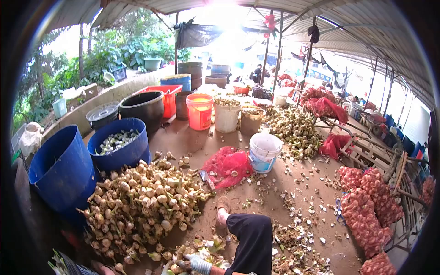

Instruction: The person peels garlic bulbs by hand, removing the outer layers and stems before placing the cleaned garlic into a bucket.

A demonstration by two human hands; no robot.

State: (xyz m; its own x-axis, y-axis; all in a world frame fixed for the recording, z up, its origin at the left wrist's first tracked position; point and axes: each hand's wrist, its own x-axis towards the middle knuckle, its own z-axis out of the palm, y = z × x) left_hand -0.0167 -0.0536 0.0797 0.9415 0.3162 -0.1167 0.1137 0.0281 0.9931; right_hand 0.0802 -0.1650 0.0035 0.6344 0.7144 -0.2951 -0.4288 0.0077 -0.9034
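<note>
At the bottom edge is my right hand (pixel 198 264) in a pale knitted glove, its forearm coming in from the right. Its fingers look closed, but what they hold is too small and cut off to make out. Garlic bulbs and cut stems and peelings (pixel 213 246) lie right around it. A big heap of garlic bulbs with stalks (pixel 142 197) spreads just beyond, to the left. My left hand is not in view. My bent knee in dark trousers (pixel 250 229) stands right of the gloved hand.
Two blue tubs (pixel 59 165) stand behind the heap, one with trimmed pieces inside. A red net bag (pixel 228 167) lies beside a white bucket (pixel 265 151). Filled net sacks (pixel 366 206) and a metal-framed cart (pixel 366 146) line the right. Another garlic pile (pixel 293 128) lies farther back.
</note>
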